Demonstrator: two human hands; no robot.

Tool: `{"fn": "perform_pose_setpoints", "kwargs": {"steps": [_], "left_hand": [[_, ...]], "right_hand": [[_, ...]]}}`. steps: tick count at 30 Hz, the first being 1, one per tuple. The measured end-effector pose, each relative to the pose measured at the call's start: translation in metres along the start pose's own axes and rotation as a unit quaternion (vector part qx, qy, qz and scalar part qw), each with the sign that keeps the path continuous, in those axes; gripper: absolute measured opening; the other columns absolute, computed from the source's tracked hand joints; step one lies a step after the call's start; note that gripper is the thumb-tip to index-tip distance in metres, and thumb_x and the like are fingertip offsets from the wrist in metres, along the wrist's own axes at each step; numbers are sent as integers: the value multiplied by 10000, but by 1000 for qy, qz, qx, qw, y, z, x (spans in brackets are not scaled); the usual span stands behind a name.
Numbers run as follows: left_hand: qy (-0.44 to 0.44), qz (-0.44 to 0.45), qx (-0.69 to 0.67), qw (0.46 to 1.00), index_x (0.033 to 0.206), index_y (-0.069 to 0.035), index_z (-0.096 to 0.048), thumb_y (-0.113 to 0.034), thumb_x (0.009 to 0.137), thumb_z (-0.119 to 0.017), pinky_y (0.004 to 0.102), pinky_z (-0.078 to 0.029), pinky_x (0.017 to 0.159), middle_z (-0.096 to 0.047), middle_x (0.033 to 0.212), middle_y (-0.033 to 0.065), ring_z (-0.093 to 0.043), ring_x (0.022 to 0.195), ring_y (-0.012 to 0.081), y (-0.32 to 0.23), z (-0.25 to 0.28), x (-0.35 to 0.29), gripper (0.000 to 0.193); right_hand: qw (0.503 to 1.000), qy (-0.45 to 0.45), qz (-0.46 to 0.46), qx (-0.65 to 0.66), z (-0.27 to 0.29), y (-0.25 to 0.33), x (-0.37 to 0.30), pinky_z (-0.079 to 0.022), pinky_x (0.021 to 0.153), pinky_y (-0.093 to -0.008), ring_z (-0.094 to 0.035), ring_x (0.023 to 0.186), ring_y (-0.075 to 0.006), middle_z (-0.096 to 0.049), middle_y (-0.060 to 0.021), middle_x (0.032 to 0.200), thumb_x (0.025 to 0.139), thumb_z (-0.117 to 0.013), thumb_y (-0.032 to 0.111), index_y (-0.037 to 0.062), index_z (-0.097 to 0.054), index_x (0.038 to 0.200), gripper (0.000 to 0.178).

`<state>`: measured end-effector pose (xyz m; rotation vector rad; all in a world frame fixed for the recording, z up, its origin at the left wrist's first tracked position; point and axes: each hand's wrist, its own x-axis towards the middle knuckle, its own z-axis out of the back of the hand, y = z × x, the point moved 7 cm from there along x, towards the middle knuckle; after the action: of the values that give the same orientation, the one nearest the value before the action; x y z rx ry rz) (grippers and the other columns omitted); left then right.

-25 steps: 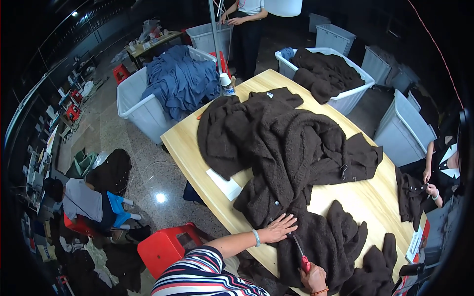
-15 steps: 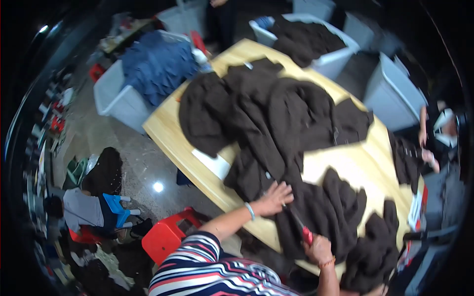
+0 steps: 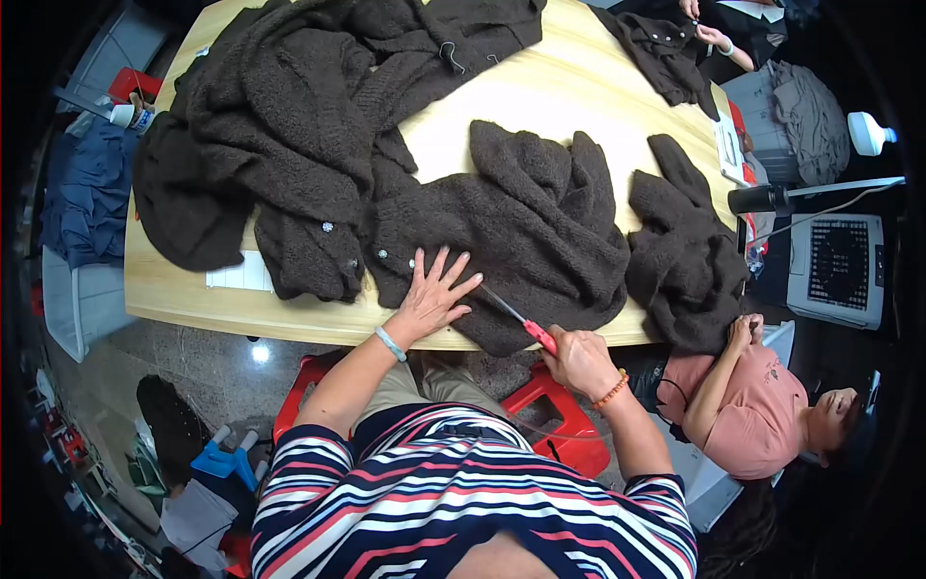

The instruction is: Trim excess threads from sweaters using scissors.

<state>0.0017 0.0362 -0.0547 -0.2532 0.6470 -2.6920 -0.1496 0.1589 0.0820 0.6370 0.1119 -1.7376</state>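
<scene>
My left hand lies flat with its fingers spread on a dark brown knitted cardigan, close to two shiny buttons along its edge. In my right hand is a red-handled tool with a long, slim metal shaft, its exact kind not clear. The shaft points up and left over the knit, and its tip is near my left fingertips. Just left of this cardigan is more brown knitwear, heaped up and showing a shiny button at its lower edge.
A light wooden table carries the knitwear, including a separate brown piece at right. One co-worker in pink sits at the right edge; another's hands hold dark knitwear at far right. Red stools stand below the near edge.
The whole view has swung round, so the table now lies straight across and the co-worker in pink shows. My left hand stays spread on the knit; my right still grips the red-handled tool.
</scene>
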Motion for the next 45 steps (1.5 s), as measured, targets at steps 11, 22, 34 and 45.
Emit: {"fn": "perform_pose_setpoints", "kwargs": {"steps": [11,22,34,45], "left_hand": [[-108,-4,-75,991,1196,-107,-611,-132,804,-695,471,-360,1006,-607,1226,84,-534,1174,312,24,19,19,402],[-13,-20,-115,993,1071,-74,-634,-195,752,-745,371,-414,874,-605,1110,78,-542,1052,274,14,42,42,358],[75,246,-444,858,916,18,-664,-152,931,-615,252,-469,667,-656,826,-49,-532,731,35,81,-2,66,177],[16,135,-335,932,1013,-124,-710,-110,777,-554,405,-536,818,-701,947,150,-672,912,327,60,-14,56,283]], "right_hand": [[994,-80,45,65,13,13,26,-521,625,-466,-651,670,-375,-626,-200,659,839,-654,216,46,-588,874,186],[994,-66,-35,76,-2,-22,-11,-515,666,-478,-644,707,-365,-621,-194,700,848,-645,209,59,-572,908,178],[996,-11,-48,78,17,-15,-5,-505,675,-477,-639,696,-401,-630,-214,686,841,-671,294,54,-618,935,263],[998,38,-9,58,-9,-10,16,-514,721,-508,-645,793,-425,-668,-220,825,791,-688,348,61,-639,895,309]]}}
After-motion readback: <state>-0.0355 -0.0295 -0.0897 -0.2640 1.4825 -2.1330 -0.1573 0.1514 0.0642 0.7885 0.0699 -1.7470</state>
